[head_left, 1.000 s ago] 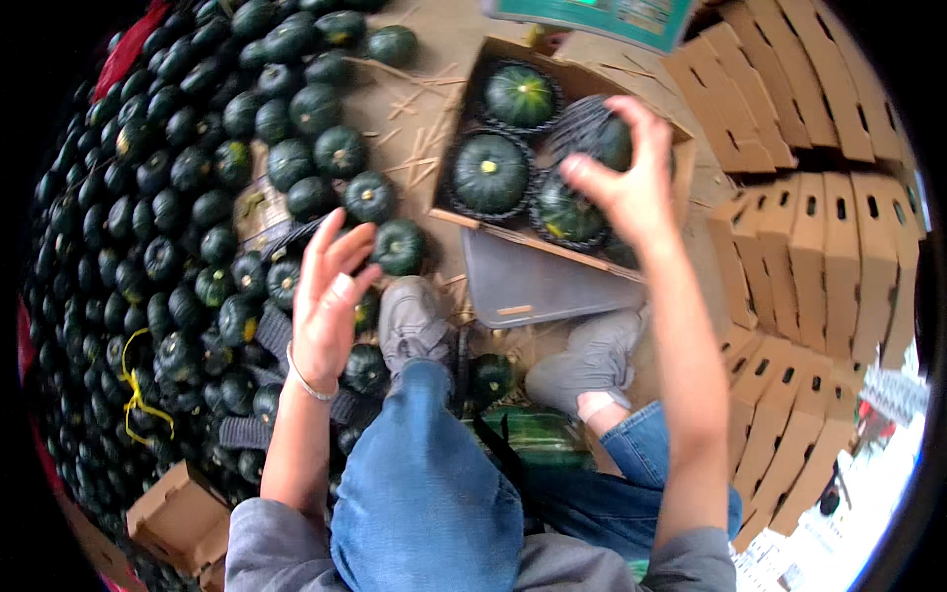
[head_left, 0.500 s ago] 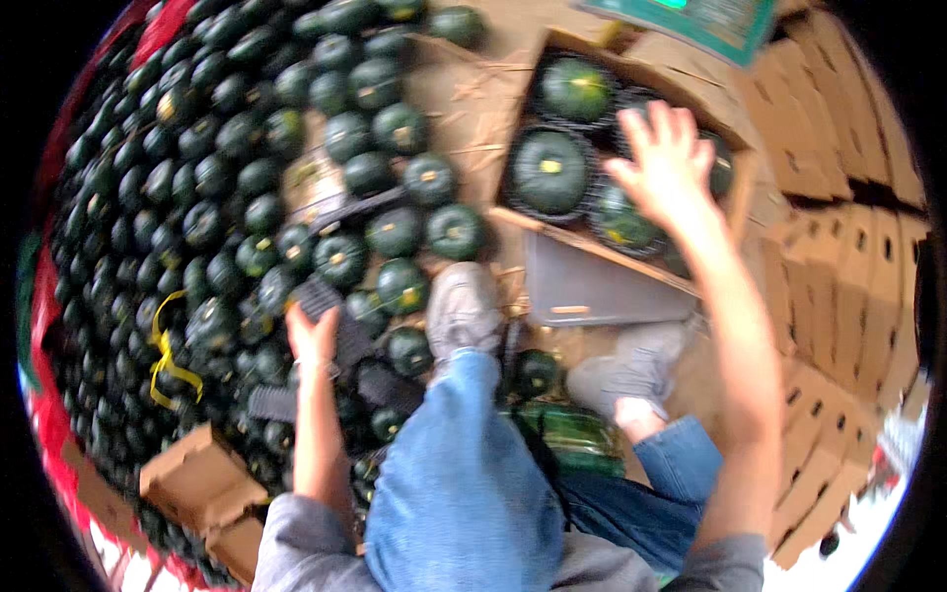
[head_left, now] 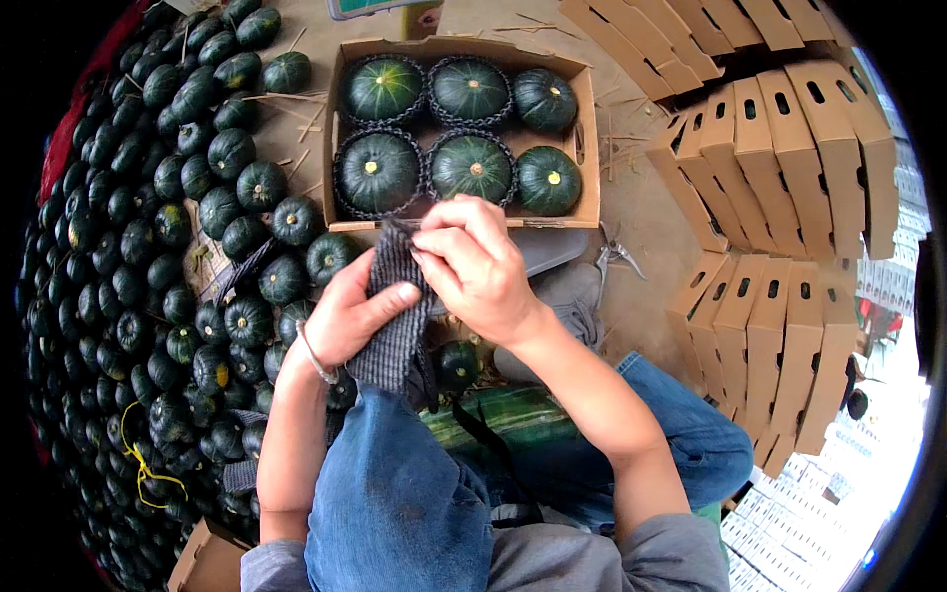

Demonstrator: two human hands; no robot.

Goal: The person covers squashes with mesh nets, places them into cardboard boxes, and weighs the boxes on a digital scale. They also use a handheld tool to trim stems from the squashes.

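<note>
My left hand (head_left: 347, 314) grips a flat bundle of dark grey foam net sleeves (head_left: 394, 338) above my knee, thumb across its face. My right hand (head_left: 475, 259) pinches the bundle's upper edge between fingertips, just in front of the box. Beyond my hands stands an open cardboard box (head_left: 459, 47) with dark green kabocha squashes in two rows. Several of them, such as the front left squash (head_left: 379, 170), sit in black foam nets. Two at the right end, a back squash (head_left: 545, 100) and a front squash (head_left: 549, 181), have no net.
A large heap of loose squashes (head_left: 148, 296) covers the left side, with a yellow strap (head_left: 144, 464) on it. Folded cardboard boxes (head_left: 779, 148) stand in rows at right. Pruning shears (head_left: 617, 259) lie by my shoe. A striped green seat (head_left: 518, 414) is under me.
My right hand has come back from over the box to the sleeves. My left hand has brought the sleeves up from the heap's side to the middle. The view has shifted.
</note>
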